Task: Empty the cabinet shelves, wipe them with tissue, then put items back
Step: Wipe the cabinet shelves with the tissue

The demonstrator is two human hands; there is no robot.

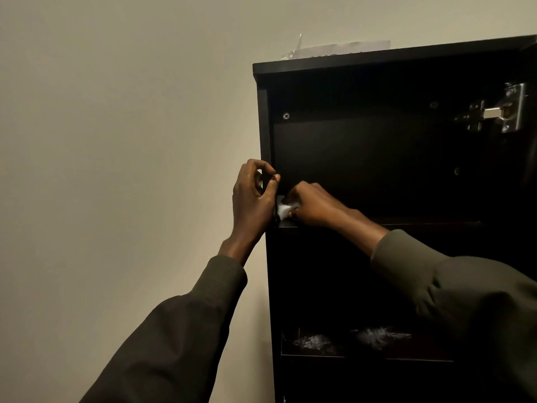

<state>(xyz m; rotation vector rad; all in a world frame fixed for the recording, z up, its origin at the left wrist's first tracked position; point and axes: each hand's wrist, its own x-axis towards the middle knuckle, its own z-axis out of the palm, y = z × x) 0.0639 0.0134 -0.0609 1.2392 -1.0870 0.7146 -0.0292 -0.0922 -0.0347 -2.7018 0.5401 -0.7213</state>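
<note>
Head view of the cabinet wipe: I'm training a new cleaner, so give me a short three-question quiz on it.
1. True or false: the right hand holds the white tissue.
2. Where is the tissue? A) top shelf's left front corner B) on the cabinet's top C) lowest shelf
3. What metal part shows at upper right?

Key: 1 true; 2 A; 3 the door hinge.

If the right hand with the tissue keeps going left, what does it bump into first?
Probably the cabinet's left side wall. The right hand presses the white tissue into the shelf's left corner, and the left hand grips that wall's front edge. Depth is unclear.
</note>
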